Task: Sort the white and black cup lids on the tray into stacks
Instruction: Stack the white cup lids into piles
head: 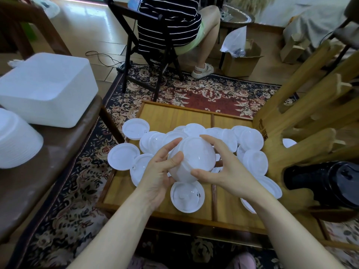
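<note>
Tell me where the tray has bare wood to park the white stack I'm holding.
Bare wood: the tray's far strip behind the loose white lids, and the near-left corner beside the single lid. The middle and right are crowded. Both the left hand and right hand hold the white stack.

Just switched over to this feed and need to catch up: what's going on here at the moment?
A person is sorting cup lids over a wooden tray. Both hands, left hand and right hand, hold a stack of white lids just above the tray, fingers curled round its edge. Many loose white lids lie scattered on the tray, some overhanging its left rim. A stack of black lids sits to the right, by a wooden chair.
</note>
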Demonstrator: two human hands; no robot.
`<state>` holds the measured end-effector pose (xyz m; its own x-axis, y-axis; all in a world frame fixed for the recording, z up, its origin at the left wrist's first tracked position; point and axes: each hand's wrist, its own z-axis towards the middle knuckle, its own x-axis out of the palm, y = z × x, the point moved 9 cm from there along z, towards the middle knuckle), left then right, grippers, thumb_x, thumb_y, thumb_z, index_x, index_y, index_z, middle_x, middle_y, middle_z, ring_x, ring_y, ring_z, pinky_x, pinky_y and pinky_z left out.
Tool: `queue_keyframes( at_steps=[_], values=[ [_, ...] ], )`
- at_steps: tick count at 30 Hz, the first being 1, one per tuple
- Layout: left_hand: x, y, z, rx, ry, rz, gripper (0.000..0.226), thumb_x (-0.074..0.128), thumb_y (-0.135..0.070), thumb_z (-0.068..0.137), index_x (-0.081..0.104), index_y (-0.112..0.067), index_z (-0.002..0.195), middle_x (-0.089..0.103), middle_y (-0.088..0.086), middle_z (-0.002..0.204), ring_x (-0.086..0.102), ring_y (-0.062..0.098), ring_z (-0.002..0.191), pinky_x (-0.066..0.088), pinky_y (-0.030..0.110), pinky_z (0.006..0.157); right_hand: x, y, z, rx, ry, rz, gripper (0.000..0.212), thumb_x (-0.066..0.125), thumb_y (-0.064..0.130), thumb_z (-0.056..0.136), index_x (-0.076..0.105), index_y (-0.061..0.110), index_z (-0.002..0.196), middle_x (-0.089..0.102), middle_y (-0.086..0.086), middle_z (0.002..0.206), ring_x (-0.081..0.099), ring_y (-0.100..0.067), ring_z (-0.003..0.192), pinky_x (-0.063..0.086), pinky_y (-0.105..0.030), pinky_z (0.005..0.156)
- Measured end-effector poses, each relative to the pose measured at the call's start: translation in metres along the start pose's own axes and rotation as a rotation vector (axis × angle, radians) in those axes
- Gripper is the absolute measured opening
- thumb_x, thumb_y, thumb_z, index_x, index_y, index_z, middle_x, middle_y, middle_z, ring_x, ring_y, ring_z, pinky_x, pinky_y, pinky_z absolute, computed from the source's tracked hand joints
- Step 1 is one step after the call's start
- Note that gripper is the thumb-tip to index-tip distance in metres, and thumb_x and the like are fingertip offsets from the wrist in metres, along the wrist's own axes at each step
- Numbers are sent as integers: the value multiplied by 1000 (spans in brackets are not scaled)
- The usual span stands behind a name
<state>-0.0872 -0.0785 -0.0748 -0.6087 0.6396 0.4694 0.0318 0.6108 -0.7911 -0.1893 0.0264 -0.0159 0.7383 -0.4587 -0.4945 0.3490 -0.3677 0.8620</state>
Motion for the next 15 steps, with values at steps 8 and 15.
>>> queue_keyframes(
  at_steps=[8, 15],
  values=[
    [2, -2, -2, 1, 14, 3, 57, 72, -31, 72, 64, -30, 129, 72, 0, 123, 66, 22, 114, 55, 36, 82, 1, -5, 2, -21, -46, 31, 81, 83, 37, 72, 40, 37, 141, 42, 26, 137, 38, 13, 124, 42, -7, 90],
    [1, -4, -1, 40, -27, 70, 66, 84, -36, 58, 66, -36, 122, 71, 3, 121, 72, 18, 103, 58, 34, 79, 11, -8, 2, -32, -8, 87, 81, 82, 34, 76, 36, 40, 142, 40, 24, 140, 39, 6, 129, 44, -9, 91]
  ],
)
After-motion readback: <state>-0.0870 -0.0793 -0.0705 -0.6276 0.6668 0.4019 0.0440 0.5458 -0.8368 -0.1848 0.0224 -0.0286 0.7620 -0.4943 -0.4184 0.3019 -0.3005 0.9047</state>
